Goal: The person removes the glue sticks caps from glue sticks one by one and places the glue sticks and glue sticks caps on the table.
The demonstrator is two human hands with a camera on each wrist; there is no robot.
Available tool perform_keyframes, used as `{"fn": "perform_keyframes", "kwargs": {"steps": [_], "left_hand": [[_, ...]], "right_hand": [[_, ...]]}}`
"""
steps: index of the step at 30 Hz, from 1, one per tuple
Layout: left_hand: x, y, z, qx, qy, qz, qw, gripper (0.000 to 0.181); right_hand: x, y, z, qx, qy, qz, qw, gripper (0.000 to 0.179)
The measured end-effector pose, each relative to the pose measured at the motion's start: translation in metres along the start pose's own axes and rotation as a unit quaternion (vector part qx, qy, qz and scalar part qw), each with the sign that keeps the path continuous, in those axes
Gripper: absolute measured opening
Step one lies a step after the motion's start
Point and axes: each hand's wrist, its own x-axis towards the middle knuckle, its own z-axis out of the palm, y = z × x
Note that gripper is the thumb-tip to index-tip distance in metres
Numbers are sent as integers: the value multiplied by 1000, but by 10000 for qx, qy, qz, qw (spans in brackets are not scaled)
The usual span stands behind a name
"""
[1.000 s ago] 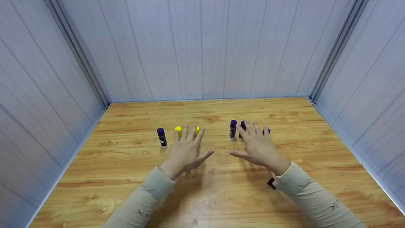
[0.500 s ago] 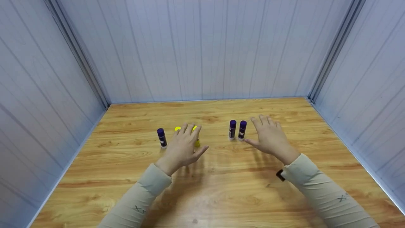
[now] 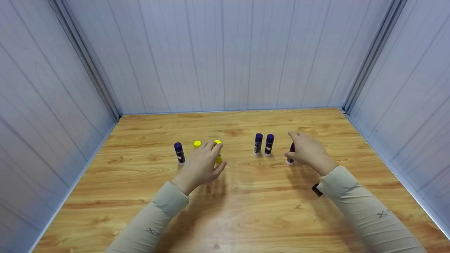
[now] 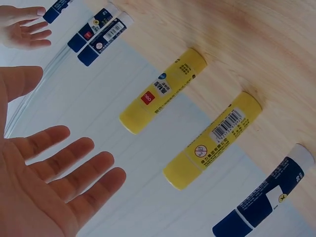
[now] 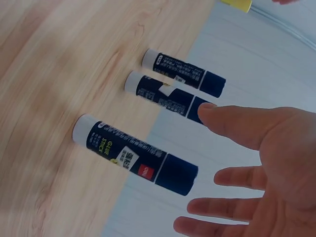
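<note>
In the head view, the first navy glue stick [image 3: 179,153] is stood upright toward the worktop [image 3: 232,218]'s left edge. The left yellow glue stick [image 3: 197,144] and the right yellow glue stick [image 3: 218,159] are partly covered by the left hand [image 3: 198,163]. The second navy glue stick [image 3: 258,144] and the third navy glue stick [image 3: 269,145] are set side by side, in from the back edge. The fourth navy glue stick [image 3: 290,161], nearest the right edge, is partly hidden by the right hand [image 3: 311,153].

In the left wrist view, the left fingers are held apart, and both yellow sticks are seen beyond the fingertips.

In the right wrist view, the right thumb and fingers are spread beside the fourth stick's cap; whether it is touched cannot be told. The third stick's cap is partly overlapped by the thumb.
</note>
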Motion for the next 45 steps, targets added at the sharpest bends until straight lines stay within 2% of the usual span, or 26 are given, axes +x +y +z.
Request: {"fn": "perform_keyframes", "kwargs": {"steps": [7, 14, 21, 25, 29, 37, 42, 45], "left_hand": [[0, 0, 5, 100, 173, 249, 9995, 53], [-1, -1, 8, 75, 40, 285, 9996, 53], [-1, -1, 10, -105, 7, 275, 9996, 53], [-1, 0, 11, -155, 81, 285, 9994, 53], [-1, 0, 9, -300, 209, 260, 9990, 56], [3, 6, 4, -404, 374, 172, 9983, 61], [8, 14, 2, -647, 530, 319, 9960, 60], [13, 19, 0, -714, 587, 370, 9950, 60]], "right_hand": [[6, 10, 3, 151, -250, 123, 9995, 76], [10, 17, 8, 245, -316, 180, 9990, 68], [11, 21, 10, 323, -260, 115, 9991, 22], [11, 21, 10, 244, -205, 16, 9995, 15], [10, 17, 8, 219, -43, -53, 9997, 14], [-3, 0, -1, 535, 300, -130, 9980, 18], [-14, -13, -5, 667, 773, -414, 9939, 19], [-21, -21, -6, 819, 1159, -656, 9877, 21]]}}
